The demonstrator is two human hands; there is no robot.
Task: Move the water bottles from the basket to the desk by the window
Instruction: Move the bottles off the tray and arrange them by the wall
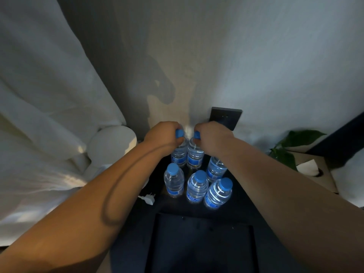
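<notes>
I count six clear water bottles [174, 182]. Five show blue caps [200, 176]; the sixth's top is hidden behind my right arm. Two hands are in view, my left hand [163, 134] and my right hand [211, 136]. There is one white plug [147, 200], one dark wall plate [226, 117], one leafy plant [291, 148] and one tissue box [325, 180].

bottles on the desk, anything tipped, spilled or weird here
Nothing spilled or tipped: all six water bottles are upright on the desk, two gripped at the caps by the left hand and right hand. Only a white plug lies loose, unplugged, by the desk's left edge.
</notes>
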